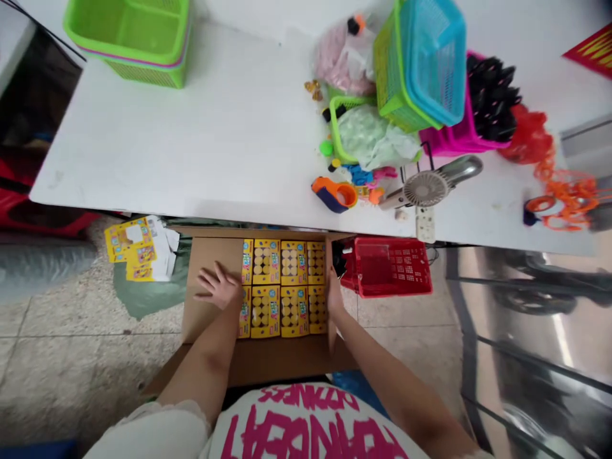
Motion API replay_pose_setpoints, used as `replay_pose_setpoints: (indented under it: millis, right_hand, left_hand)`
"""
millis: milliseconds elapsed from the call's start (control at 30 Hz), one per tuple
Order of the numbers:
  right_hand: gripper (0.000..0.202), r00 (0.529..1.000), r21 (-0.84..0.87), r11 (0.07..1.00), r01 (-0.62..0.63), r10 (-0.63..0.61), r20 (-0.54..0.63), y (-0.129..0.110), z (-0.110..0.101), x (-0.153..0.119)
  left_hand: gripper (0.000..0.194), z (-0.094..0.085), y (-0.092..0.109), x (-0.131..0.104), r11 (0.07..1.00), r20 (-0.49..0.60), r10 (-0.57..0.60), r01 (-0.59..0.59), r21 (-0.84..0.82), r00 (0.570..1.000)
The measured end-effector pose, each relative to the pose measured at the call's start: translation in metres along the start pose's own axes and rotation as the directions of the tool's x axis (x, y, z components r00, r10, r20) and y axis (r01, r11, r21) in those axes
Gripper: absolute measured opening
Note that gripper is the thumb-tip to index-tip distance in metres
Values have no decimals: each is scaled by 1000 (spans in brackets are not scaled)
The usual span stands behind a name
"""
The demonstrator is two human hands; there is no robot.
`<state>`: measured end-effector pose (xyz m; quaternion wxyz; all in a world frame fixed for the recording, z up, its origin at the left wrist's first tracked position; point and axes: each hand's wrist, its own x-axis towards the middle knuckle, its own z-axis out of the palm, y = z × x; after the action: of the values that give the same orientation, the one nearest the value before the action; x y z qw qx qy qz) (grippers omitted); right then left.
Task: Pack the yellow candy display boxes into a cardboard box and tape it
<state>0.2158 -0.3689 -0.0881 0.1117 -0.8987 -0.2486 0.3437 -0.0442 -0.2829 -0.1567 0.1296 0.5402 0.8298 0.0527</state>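
Note:
A cardboard box [287, 352] stands on the floor below the table's front edge, its top open. Inside lie several yellow packs [266, 310] with round yellow pieces, arranged in two rows. My left hand [218, 287] lies with spread fingers on the box's left flap [213, 250], beside the packs. At the box's right side, my right hand [334, 293] rests against the cardboard wall; its fingers are mostly hidden, so its grip cannot be made out.
A white table [215, 140] spans the view, bearing green baskets [143, 32], blue baskets [437, 57] and a small fan [425, 188]. A red basket [392, 268] sits right of the box; flattened yellow cartons [143, 248] lie at its left.

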Motion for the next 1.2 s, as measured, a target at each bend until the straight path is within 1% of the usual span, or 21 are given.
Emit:
replay_pose_setpoints:
  millis: [133,200,267,333,367,400,433,500,567,600,633,667,767,800,833,900,933,967,1067,1167,1200]
  right_hand:
    - [67,977,-78,982,-172,159,-142,-23,73,0]
    - [66,958,-142,966,-218,183,-223,-28,98,2]
    - [64,946,-190,956,-223,165,-278,-28,110,5]
    - [63,945,-202,957,-207,143,-293,-26,112,7]
    - [63,946,-200,959,-203,139,-293,-25,110,8]
    - [62,945,-195,959,-204,141,-295,-25,109,9]
    - [62,945,-189,961,-203,142,-295,-25,108,9]
    - [62,946,-172,965,-199,144,-290,-26,106,8]
    - [61,948,-163,966,-202,152,-280,-27,105,8]
    - [61,949,-163,965,-206,155,-275,-28,106,8]
    - [60,948,-165,964,-209,159,-274,-29,106,8]
    - [60,947,-167,963,-212,160,-278,-29,107,9]
    - [59,942,-164,965,-207,151,-299,-27,109,11]
    - [59,941,-162,965,-207,151,-302,-26,110,12]
    - [59,941,-160,965,-206,150,-302,-25,110,13]
    - [59,942,-155,967,-203,150,-302,-22,113,15]
    - [59,939,-151,968,-201,147,-311,-21,114,16]
    - [58,935,-145,970,-197,141,-327,-20,116,18]
    - [58,915,-135,973,-186,122,-384,-15,121,22]
    - [58,906,-142,973,-183,111,-408,-12,126,24]
    - [58,904,-147,972,-183,108,-413,-12,126,25]
  left_hand:
    - [60,3,1,1,999,28,-18,16,43,999]
    - [60,5,1,1,996,61,-6,0,87,998]
    - [61,7,-2,2,989,107,29,-44,142,994]
    - [61,8,-9,1,967,163,131,-162,195,978]
    - [61,7,-16,1,943,205,208,-251,216,956]
    - [62,6,-24,-1,907,264,292,-354,229,919]
    - [62,4,-34,-2,856,344,374,-463,228,861]
    - [65,-5,-55,-5,740,535,479,-648,182,696]
    - [72,-20,-73,-8,646,691,503,-757,98,519]
    - [77,-30,-80,-8,611,743,501,-789,60,444]
    - [82,-40,-84,-8,587,781,486,-808,41,392]
    - [88,-50,-85,-8,572,814,457,-819,40,359]
    - [103,-80,-78,-5,560,923,259,-823,97,284]
    - [108,-87,-74,-3,563,961,160,-820,100,227]
    - [112,-93,-71,-1,566,987,69,-820,79,143]
    - [118,-99,-67,5,565,996,-64,-825,-16,-63]
    - [122,-99,-66,8,562,983,-100,-824,-71,-153]
    - [126,-97,-65,11,558,968,-119,-821,-120,-222]
    - [141,-86,-64,15,585,928,-139,-785,-205,-346]
    - [152,-76,-61,10,639,863,-163,-718,-277,-478]
    - [157,-74,-59,6,641,843,-178,-710,-292,-507]
